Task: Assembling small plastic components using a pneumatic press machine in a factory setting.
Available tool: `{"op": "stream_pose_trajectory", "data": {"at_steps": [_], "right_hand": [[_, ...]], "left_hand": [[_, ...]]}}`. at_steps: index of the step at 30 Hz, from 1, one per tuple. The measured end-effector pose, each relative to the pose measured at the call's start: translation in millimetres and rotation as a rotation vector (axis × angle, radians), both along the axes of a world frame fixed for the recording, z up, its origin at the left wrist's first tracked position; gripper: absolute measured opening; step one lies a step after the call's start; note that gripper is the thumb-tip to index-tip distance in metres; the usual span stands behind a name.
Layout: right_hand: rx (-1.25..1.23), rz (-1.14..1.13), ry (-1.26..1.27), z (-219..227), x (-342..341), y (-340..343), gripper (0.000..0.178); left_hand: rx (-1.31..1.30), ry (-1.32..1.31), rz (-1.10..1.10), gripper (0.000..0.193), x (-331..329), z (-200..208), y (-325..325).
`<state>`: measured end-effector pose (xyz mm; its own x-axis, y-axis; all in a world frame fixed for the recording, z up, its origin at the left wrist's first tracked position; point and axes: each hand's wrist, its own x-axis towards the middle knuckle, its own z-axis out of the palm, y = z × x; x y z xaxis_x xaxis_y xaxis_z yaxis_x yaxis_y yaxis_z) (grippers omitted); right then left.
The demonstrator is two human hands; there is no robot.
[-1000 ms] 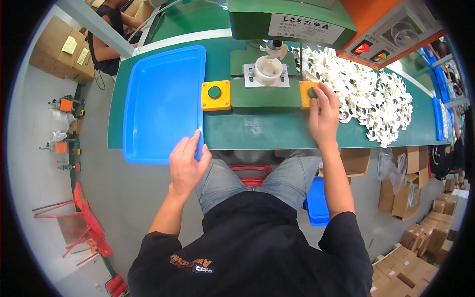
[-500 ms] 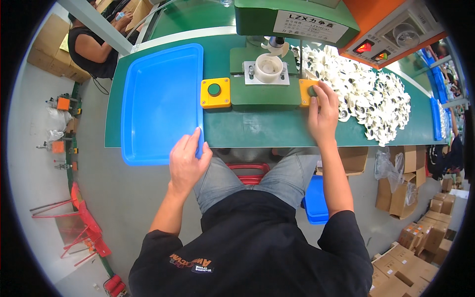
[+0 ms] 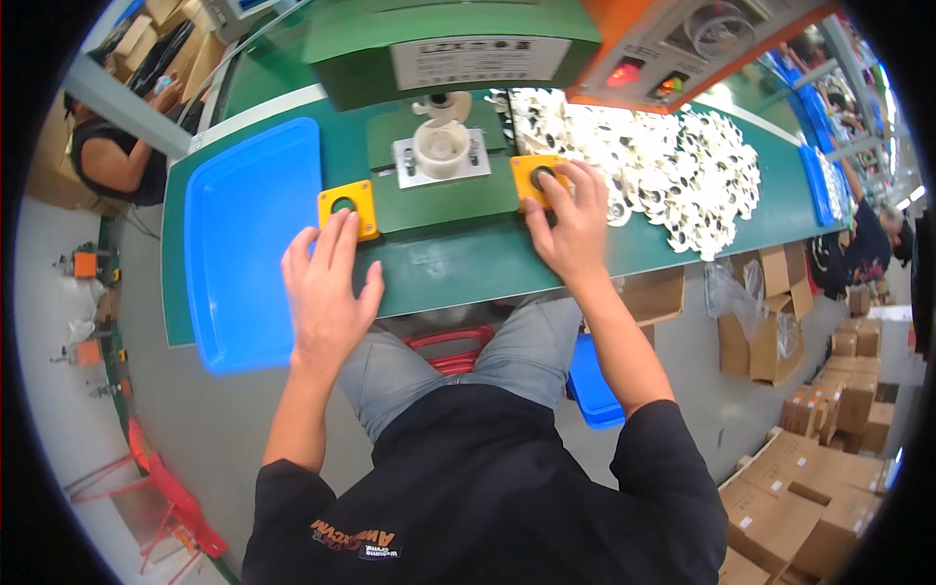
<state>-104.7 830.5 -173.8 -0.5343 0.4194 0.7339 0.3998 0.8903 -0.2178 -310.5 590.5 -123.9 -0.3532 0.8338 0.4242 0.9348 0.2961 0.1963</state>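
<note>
Shallow blue plastic tray [image 3: 249, 258]: on green tabletop [image 3: 434, 268]
Bare left hand [image 3: 327, 288]: open, fingertips on yellow square button box [image 3: 365, 216]
White round cup [image 3: 443, 154]: on green press [image 3: 439, 207]
Bare right hand [image 3: 573, 229]: apart, open, fingers at second yellow box [image 3: 528, 175]
White bladed plastic parts [image 3: 673, 175]: heaped

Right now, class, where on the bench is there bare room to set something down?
Bare: a strip of the green bench in front of the press base, between the left hand and the right hand; also inside the blue tray at left. Crowded: the right side, under heaped white parts.
</note>
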Motion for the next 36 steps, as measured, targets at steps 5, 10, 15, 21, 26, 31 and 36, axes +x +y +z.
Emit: {"op": "stream_pose_trajectory", "data": {"at_steps": [5, 10, 15, 21, 26, 31, 36], "right_hand": [[-0.019, 0.030, -0.008, 8, 0, 7, 0.028], [-0.137, 0.020, 0.082, 25, 13, 30, 0.017], [-0.079, -0.297, -0.095, 30, 16, 74, 0.014], [-0.119, -0.198, -0.072, 13, 13, 86, 0.007], [0.060, -0.030, 0.096, 33, 10, 62, 0.012], [0.296, 0.222, 0.080, 57, -11, 37, 0.025], [0.431, 0.343, -0.002, 78, -34, 21, 0.026]], "left_hand": [[0.081, -0.025, 0.005, 0.053, -12, -2, 14], [0.102, -0.079, 0.022, 0.045, -10, -5, 10], [0.157, -0.085, 0.003, 0.035, -8, 1, 18], [0.198, -0.198, -0.043, 0.028, -23, 10, 16], [0.233, -0.288, -0.073, 0.027, -36, 25, 27], [0.340, -0.624, -0.165, 0.039, -19, 48, 86], [0.355, -0.771, -0.168, 0.045, -18, 60, 127]]}}
